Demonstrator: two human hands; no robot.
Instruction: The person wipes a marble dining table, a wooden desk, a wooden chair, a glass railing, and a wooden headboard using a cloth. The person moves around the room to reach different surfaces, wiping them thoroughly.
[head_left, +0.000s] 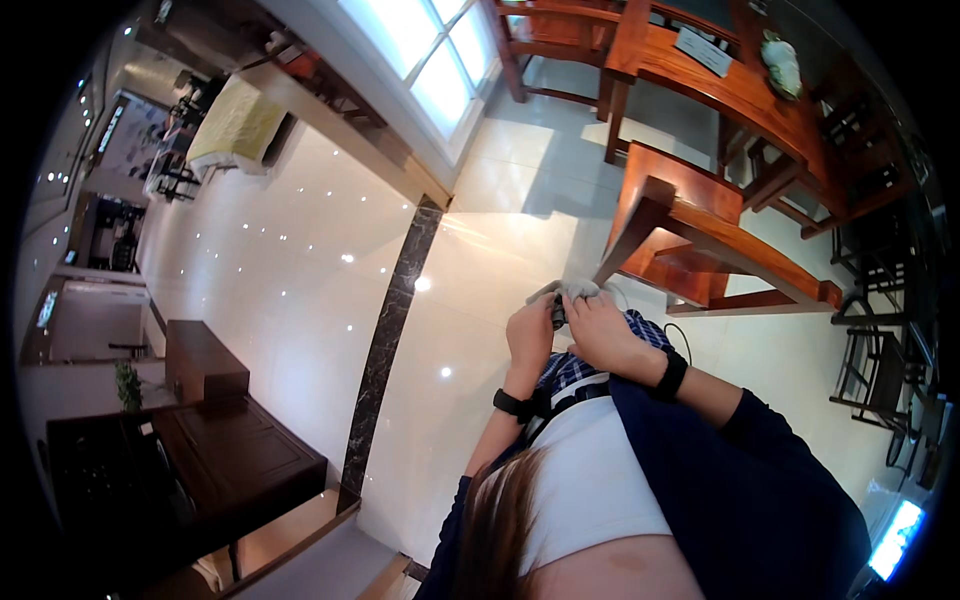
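Note:
My left hand (529, 336) and my right hand (606, 331) meet in front of my body with fingers curled. Both close on a small dark object (558, 312) between them; its kind is too small to tell. Just beyond the fingertips shows something pale grey and soft-looking (579, 288), partly covered by the hands. Blue plaid cloth (571, 369) of my clothing lies below the wrists. Each wrist wears a black band.
A wooden chair (705, 225) stands close ahead to the right, before a wooden table (679, 64) bearing a card and a pale green ornament. Dark wooden furniture (240, 442) is at left. A dark stone strip (394, 322) crosses the glossy tiles. Black wheeled frames (870, 375) stand right.

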